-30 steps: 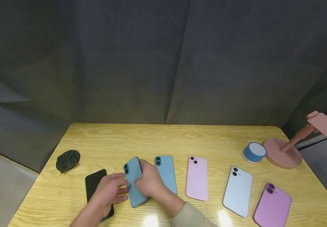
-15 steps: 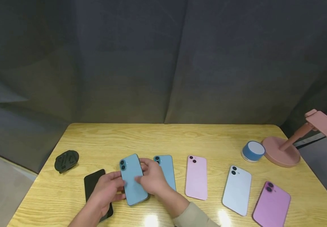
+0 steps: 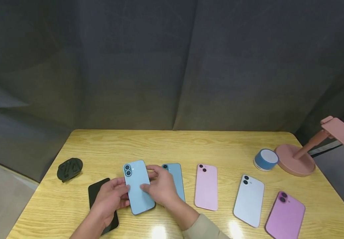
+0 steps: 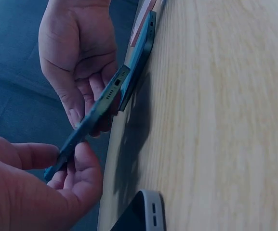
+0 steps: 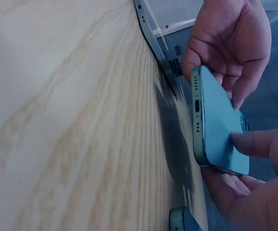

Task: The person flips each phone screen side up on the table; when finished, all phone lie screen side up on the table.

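A light blue phone [image 3: 138, 191] is held between both hands, back and two camera lenses facing up, raised off the table. My left hand [image 3: 108, 198] pinches its left edge, thumb on the back and fingers beneath. On the other side my right hand [image 3: 162, 186] grips the right edge, its thumb pressed on the blue back. In the left wrist view the phone [image 4: 93, 120] is seen edge-on, charging port showing. The right wrist view shows the same phone [image 5: 220, 122] tilted above the wood. A black-faced phone [image 3: 97, 191] lies partly hidden under my left forearm.
Right of my hands lie a second blue phone [image 3: 176, 181], a pink phone [image 3: 206, 187], a white phone [image 3: 248, 200] and a magenta phone [image 3: 285, 215]. A blue cylinder [image 3: 265, 160] sits beside a pink phone stand [image 3: 297, 159]. A dark rounded object [image 3: 70, 169] lies at left.
The blue phone has come up and slightly left, its back turned more toward the head camera. My left hand, earlier beside it with spread fingers, now pinches its edge.
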`<action>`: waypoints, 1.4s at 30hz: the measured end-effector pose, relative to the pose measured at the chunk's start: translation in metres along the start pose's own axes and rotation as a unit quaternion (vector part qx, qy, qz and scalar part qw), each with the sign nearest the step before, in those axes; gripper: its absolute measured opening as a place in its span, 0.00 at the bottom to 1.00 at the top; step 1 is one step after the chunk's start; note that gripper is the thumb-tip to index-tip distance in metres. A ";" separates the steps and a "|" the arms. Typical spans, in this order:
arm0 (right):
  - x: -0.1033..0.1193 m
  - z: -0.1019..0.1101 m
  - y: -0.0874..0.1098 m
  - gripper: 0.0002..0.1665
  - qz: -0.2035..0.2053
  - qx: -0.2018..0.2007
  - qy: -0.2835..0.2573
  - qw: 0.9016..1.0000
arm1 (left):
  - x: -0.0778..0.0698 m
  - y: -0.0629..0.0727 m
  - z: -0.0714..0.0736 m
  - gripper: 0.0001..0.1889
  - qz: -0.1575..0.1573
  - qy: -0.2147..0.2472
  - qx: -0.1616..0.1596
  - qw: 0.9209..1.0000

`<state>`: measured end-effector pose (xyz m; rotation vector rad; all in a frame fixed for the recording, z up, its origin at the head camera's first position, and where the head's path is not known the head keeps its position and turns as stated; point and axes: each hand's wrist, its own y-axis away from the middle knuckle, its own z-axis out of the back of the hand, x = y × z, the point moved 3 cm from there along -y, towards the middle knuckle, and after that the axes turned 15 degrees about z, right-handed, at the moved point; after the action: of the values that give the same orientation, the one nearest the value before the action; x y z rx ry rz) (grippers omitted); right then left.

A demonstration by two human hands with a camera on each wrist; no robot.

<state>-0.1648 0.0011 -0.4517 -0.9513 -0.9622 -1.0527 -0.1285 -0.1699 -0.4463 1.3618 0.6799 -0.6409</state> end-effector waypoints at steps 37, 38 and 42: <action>0.008 -0.019 0.016 0.33 -0.002 0.144 -0.329 0.933 | -0.011 0.002 0.002 0.25 -0.061 -0.089 -0.009 0.994; 0.008 -0.019 0.016 0.32 0.003 0.145 -0.334 0.931 | -0.011 0.001 0.003 0.26 -0.062 -0.086 -0.014 0.994; 0.008 -0.018 0.016 0.28 0.003 0.131 -0.355 0.926 | -0.010 -0.001 0.008 0.26 -0.056 -0.054 -0.028 0.997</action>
<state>-0.1450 -0.0147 -0.4517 -1.1281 -1.6463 -0.5371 -0.1353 -0.1780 -0.4383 1.2343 0.6846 -0.7744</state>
